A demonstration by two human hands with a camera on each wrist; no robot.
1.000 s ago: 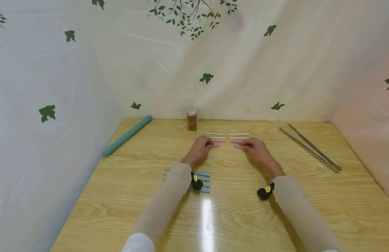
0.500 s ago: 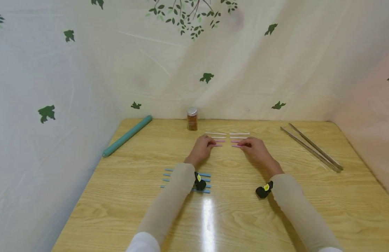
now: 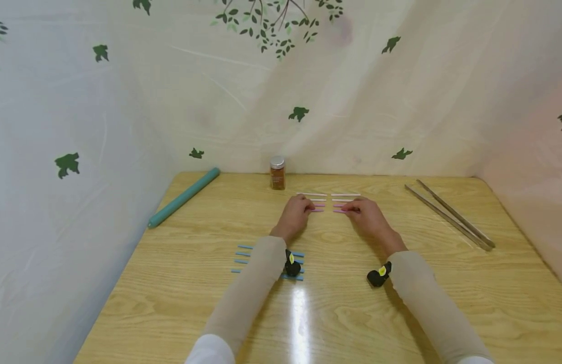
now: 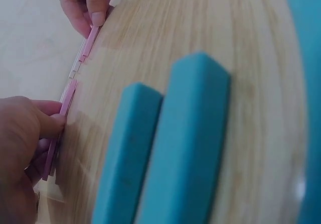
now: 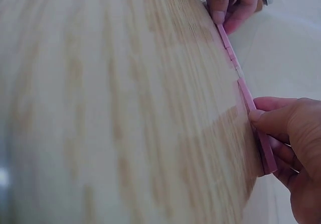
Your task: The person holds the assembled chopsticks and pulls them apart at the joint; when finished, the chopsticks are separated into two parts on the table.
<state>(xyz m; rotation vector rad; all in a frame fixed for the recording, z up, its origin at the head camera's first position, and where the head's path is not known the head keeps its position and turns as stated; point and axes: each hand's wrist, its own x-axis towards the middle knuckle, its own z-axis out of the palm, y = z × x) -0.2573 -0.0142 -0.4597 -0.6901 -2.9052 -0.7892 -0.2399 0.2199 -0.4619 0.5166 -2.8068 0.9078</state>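
My left hand (image 3: 293, 217) pinches a thin pink stick (image 4: 72, 91) between thumb and fingers, low over the table. Opposite it, my right hand (image 3: 369, 216) pinches another pink stick (image 5: 268, 156) the same way. The two sticks point at each other with a narrow gap between their inner ends. Just behind them, two rows of white sticks (image 3: 346, 194) and pink sticks lie parallel, one row per side. Fingers partly cover the nearer ones. Beneath my left forearm lie several blue sticks (image 3: 242, 254), partly hidden by the sleeve; in the left wrist view these blue bars (image 4: 185, 143) loom large.
A jar with a silver lid (image 3: 277, 173) stands at the back of the wooden table (image 3: 335, 303). At the left lies a teal rod (image 3: 184, 197), and metal tongs (image 3: 449, 215) rest at the right. A patterned white cloth (image 3: 244, 91) hangs behind.
My left hand has shifted slightly right and my right hand slightly left, bringing the two held pink sticks closer together and in line with the rows behind.
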